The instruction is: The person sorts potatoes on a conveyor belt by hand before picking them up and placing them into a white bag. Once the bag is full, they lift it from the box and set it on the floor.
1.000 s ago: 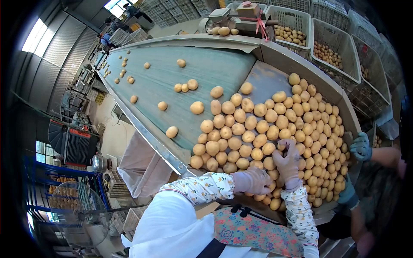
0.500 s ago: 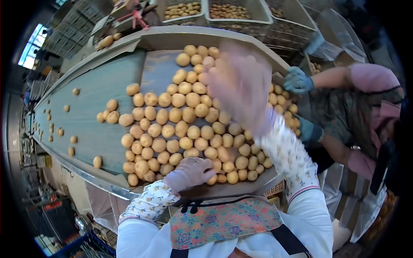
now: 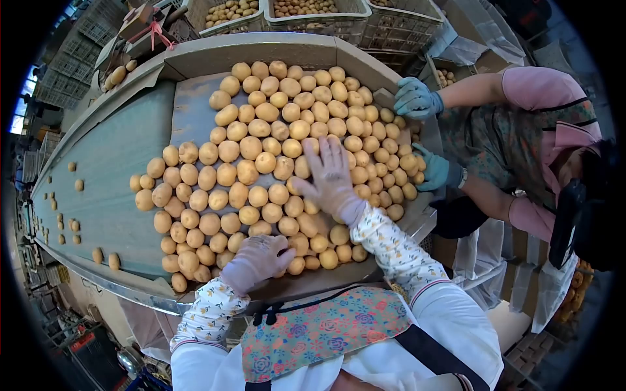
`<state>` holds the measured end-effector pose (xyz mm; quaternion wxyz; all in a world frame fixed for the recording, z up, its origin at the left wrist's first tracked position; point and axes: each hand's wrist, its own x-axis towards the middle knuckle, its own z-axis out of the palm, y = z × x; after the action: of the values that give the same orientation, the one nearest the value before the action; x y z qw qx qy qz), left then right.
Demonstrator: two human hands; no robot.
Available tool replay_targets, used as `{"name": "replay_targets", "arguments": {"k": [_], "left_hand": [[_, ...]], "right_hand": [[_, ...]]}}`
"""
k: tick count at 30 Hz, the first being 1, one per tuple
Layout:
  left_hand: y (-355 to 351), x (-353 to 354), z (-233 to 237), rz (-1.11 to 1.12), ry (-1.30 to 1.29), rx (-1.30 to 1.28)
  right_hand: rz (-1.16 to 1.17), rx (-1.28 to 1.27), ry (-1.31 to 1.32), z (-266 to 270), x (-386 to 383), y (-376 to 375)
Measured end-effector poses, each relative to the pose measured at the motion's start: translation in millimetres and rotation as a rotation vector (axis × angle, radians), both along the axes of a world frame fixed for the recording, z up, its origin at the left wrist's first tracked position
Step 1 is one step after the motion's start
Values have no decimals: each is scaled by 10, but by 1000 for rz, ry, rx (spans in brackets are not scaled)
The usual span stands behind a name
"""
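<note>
Many round yellow potatoes (image 3: 248, 172) cover the sorting table, mostly in a single layer. My right hand (image 3: 331, 186), in a pale glove, lies over the middle of them with its fingers spread and its palm down. Close to the near edge is my left hand (image 3: 255, 262), gloved too, its fingers curled down beside the nearest potatoes. Whatever lies under those curled fingers is hidden. Between my two hands several potatoes rest on the surface.
A green conveyor belt (image 3: 117, 186) on the left carries scattered potatoes. White crates (image 3: 319, 25) of potatoes stand beyond the far metal rim (image 3: 261, 44). At the right, a co-worker's blue-gloved hands (image 3: 417, 99) are at the table's end.
My right hand, blurred and raised before, now rests spread on the potatoes. More potatoes show at the far side. My left hand stays curled near the edge, and the view has shifted.
</note>
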<state>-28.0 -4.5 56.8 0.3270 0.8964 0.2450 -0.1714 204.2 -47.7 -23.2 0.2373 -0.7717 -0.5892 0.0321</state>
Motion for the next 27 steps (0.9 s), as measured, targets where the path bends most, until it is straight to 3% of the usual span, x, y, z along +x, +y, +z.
{"name": "replay_targets", "arguments": {"k": [3,7,9,10,13,14,18,22,25,27], "left_hand": [[-43,-66,-50,-61,-185,46],[-12,-40,-34,-81,-140,3],[-19,-65,-17,-83,-142,-14],[-33,-44,-4,-83,-139,-19],[-47,-103,-9,-88,-153,-27],[-54,-109,-11,-94,-165,-39],[-61,-45,52,-134,-61,-98],[-99,-40,59,-155,-43,-197],[-139,-63,37,-179,-56,-193],[-159,-49,25,-179,-47,-197]], "right_hand": [[91,-41,1,115,-551,-466],[367,-78,69,25,-89,-505],[132,12,50,37,117,-477],[79,77,230,-35,104,-503],[128,-97,30,94,-220,-736],[170,-54,72,94,-275,-783],[172,-129,-68,69,174,-649],[120,3,29,27,-9,-710],[261,-35,-101,126,-286,-794],[215,-24,-81,147,-50,-618]]}}
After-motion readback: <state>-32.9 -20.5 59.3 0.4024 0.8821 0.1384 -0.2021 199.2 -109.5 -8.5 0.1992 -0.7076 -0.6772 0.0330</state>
